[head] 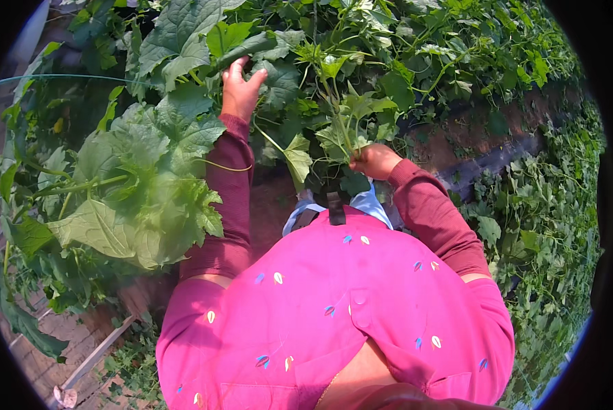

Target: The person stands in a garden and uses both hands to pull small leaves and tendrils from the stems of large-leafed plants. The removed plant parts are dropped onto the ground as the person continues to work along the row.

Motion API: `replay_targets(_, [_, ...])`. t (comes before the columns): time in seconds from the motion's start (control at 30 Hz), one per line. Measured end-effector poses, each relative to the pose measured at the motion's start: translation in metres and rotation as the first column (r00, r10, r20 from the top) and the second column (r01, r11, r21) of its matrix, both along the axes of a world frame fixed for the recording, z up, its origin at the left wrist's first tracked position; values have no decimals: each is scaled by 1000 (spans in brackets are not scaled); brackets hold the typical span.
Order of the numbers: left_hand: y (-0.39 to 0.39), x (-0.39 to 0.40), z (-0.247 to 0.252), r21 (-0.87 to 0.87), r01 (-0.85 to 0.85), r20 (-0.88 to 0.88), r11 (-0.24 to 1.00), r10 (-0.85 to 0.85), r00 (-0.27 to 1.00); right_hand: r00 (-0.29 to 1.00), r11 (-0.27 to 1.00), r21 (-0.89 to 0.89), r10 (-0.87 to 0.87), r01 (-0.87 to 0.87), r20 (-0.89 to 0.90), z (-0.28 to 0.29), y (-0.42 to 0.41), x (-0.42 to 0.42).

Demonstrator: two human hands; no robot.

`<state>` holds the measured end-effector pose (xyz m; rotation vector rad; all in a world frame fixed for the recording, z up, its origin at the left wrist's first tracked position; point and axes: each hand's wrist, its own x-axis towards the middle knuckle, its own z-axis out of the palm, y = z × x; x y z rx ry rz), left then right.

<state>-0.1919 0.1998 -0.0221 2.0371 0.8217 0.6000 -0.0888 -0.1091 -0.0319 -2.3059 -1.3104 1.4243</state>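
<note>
My left hand reaches up among broad green leaves, thumb apart from the fingers. Its fingertips touch the edge of a dark, curled leaf, and part of them is hidden by foliage. Nearer my body, my right hand is closed around the lower part of a leafy green vine stem. That stem rises from the fist with leaves and thin tendrils on it. Between the two hands a pale green leaf hangs on its stalk.
Large vine leaves crowd close over my left forearm. A thin green line crosses at the upper left. Dense vines spread on the right, beside bare soil and dark plastic sheeting. A pale strip lies at the lower left.
</note>
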Motion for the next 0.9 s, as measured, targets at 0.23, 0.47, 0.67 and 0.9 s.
replay_targets(0.23, [142, -143, -31, -148, -388, 431, 909, 413, 802, 796, 800, 344, -252, 491, -550, 68, 187, 75])
replay_targets(0.47, [161, -248, -46, 638, -559, 244, 529, 550, 799, 868, 666, 634, -42, 393, -495, 202, 335, 134])
replay_targets(0.67, [177, -286, -107, 601, -574, 150, 557, 626, 765, 873, 704, 624, 11, 339, -487, 202, 371, 125])
replay_targets(0.9, [82, -179, -23, -279, -361, 412, 890, 450, 792, 868, 723, 574, -72, 385, -491, 176, 367, 135])
